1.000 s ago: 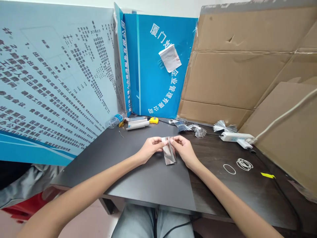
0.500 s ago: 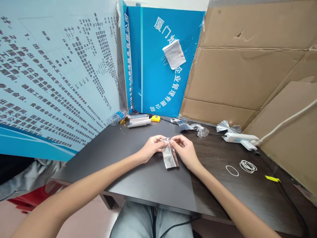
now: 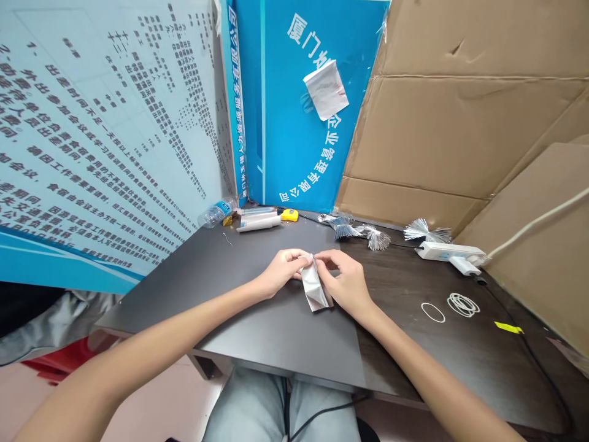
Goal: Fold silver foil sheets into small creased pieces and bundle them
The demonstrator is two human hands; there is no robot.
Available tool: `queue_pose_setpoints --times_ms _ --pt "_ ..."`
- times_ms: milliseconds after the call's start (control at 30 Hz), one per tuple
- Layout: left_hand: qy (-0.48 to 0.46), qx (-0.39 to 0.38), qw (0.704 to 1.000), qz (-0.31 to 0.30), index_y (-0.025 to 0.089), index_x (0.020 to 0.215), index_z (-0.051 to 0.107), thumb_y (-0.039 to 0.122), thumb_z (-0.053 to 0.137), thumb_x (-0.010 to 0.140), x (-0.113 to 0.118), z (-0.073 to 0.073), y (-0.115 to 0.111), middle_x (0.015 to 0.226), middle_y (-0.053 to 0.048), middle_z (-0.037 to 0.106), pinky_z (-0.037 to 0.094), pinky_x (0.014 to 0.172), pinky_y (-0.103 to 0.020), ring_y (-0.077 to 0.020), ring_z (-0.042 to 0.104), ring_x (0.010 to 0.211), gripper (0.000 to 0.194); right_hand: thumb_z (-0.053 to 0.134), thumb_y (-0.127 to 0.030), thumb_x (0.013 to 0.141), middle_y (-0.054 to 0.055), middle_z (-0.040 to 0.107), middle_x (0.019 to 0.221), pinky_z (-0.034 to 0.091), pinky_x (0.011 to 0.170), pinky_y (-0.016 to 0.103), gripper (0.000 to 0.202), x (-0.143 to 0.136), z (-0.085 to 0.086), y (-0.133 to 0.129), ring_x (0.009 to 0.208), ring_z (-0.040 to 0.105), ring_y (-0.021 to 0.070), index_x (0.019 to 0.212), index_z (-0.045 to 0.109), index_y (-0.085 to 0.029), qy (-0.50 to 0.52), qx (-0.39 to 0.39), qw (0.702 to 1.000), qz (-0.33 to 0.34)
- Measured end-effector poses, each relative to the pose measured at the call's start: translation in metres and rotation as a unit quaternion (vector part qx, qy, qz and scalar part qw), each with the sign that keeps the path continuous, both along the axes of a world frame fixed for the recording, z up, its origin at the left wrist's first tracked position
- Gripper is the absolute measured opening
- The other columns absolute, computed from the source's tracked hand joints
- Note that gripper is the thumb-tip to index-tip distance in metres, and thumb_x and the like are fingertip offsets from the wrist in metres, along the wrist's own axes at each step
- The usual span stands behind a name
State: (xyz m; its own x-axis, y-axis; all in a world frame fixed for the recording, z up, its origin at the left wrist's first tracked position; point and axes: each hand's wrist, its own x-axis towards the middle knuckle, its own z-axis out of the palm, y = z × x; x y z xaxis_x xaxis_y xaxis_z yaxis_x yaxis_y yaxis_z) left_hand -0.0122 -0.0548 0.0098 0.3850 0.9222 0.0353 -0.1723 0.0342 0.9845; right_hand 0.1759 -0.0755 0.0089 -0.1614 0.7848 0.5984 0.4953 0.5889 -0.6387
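Observation:
Just above the dark table, both hands pinch the upper end of a folded strip of silvery foil [image 3: 315, 290]. My left hand [image 3: 286, 270] grips its top left edge between thumb and fingers. On the other side, my right hand [image 3: 346, 279] has its thumb and fingertips closed on the top right edge. The strip's lower end hangs free toward me, slightly tilted, with a crease along its length. Fingers hide part of the top of the foil.
At the back stand a plastic bottle [image 3: 216, 213], pale rolls [image 3: 259, 221] and a yellow tape measure [image 3: 289, 215]. Fringed foil bundles [image 3: 347, 228] lie right of these, before a power strip [image 3: 451, 252]. White rubber bands [image 3: 463, 305] and a yellow tag [image 3: 508, 328] lie at right.
The foil strip's hanging part has turned slightly and looks more creased. My right hand has shifted a little around its top edge. The camera view has moved slightly.

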Motion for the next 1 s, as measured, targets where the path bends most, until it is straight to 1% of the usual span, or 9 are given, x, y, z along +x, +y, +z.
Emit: queue_pose_setpoints --times_ms 133,233,333,467,600,733,833,933,1000 --pt "0.008 0.002 1.0 0.006 0.014 0.084 0.077 0.048 0.081 0.078 0.0006 0.0007 0.0002 0.081 -0.005 0.07 0.054 0.074 -0.029 -0.0167 0.066 0.076 0.034 0.059 -0.032 0.099 0.006 0.078 0.096 0.056 0.079 0.038 0.016 0.0013 -0.0018 0.0001 0.083 0.071 0.0238 0.098 0.074 -0.026 -0.016 0.008 1.0 -0.012" --pt "0.029 0.017 0.999 0.022 0.015 0.081 0.077 0.046 0.08 0.079 0.0013 0.0008 0.0002 0.079 -0.005 0.07 0.052 0.07 -0.028 -0.0161 0.064 0.074 0.031 0.057 -0.029 0.099 0.006 0.078 0.096 0.055 0.08 0.038 0.017 0.0021 -0.0022 -0.0004 0.085 0.071 0.0239 0.1 0.074 -0.026 -0.039 0.012 0.999 -0.013" --pt "0.05 0.028 0.998 0.038 0.015 0.082 0.079 0.044 0.078 0.08 0.0015 0.0007 0.0002 0.078 -0.005 0.071 0.05 0.068 -0.027 -0.0157 0.062 0.072 0.029 0.056 -0.026 0.099 0.007 0.078 0.097 0.054 0.081 0.037 0.019 0.0034 -0.0035 -0.0004 0.086 0.071 0.0241 0.102 0.075 -0.026 -0.072 0.015 0.997 -0.015" --pt "0.044 0.03 0.998 0.037 0.016 0.083 0.079 0.042 0.077 0.08 0.0009 0.0002 0.0003 0.078 -0.003 0.07 0.049 0.068 -0.027 -0.0149 0.06 0.071 0.026 0.055 -0.025 0.099 0.007 0.077 0.097 0.054 0.08 0.035 0.021 0.0059 -0.0066 0.0008 0.084 0.071 0.0231 0.103 0.075 -0.025 -0.099 0.041 0.994 -0.013" --pt "0.033 0.022 0.999 0.037 0.016 0.084 0.079 0.041 0.077 0.08 0.0003 0.0004 -0.0004 0.078 -0.003 0.07 0.049 0.067 -0.026 -0.0146 0.06 0.071 0.025 0.053 -0.025 0.101 0.007 0.075 0.091 0.053 0.078 0.034 0.022 0.0071 -0.007 0.0011 0.083 0.071 0.0224 0.102 0.075 -0.024 -0.121 0.071 0.99 -0.006" --pt "0.021 0.015 0.999 0.032 0.016 0.083 0.078 0.043 0.079 0.08 0.0003 0.0011 -0.0013 0.079 -0.003 0.07 0.049 0.069 -0.027 -0.0154 0.061 0.072 0.028 0.052 -0.024 0.102 0.007 0.075 0.091 0.052 0.077 0.032 0.024 0.0063 -0.0051 -0.0002 0.085 0.071 0.0216 0.101 0.076 -0.024 -0.148 0.079 0.986 -0.015" --pt "0.016 0.007 1.0 0.024 0.016 0.081 0.076 0.05 0.081 0.081 0.0003 0.0011 -0.001 0.076 -0.002 0.069 0.048 0.069 -0.027 -0.0147 0.06 0.07 0.034 0.051 -0.023 0.103 0.007 0.075 0.091 0.051 0.076 0.03 0.025 0.0058 -0.0045 -0.0009 0.084 0.07 0.021 0.1 0.076 -0.025 -0.171 0.084 0.981 -0.023" --pt "0.016 0.005 1.0 0.019 0.015 0.077 0.074 0.057 0.081 0.081 0.0006 0.0008 -0.0003 0.073 -0.001 0.066 0.045 0.067 -0.026 -0.0134 0.057 0.066 0.042 0.052 -0.023 0.103 0.008 0.076 0.093 0.05 0.075 0.03 0.026 0.006 -0.0048 -0.0009 0.086 0.07 0.0217 0.102 0.078 -0.026 -0.19 0.087 0.978 -0.023" --pt "0.019 0.008 0.999 0.025 0.015 0.075 0.073 0.057 0.082 0.08 0.0011 0.0008 -0.0005 0.07 0.0 0.063 0.042 0.064 -0.026 -0.0121 0.052 0.063 0.043 0.052 -0.023 0.103 0.008 0.077 0.097 0.05 0.076 0.03 0.026 0.0064 -0.0049 -0.0011 0.089 0.07 0.0226 0.105 0.078 -0.026 -0.195 0.087 0.977 -0.016"
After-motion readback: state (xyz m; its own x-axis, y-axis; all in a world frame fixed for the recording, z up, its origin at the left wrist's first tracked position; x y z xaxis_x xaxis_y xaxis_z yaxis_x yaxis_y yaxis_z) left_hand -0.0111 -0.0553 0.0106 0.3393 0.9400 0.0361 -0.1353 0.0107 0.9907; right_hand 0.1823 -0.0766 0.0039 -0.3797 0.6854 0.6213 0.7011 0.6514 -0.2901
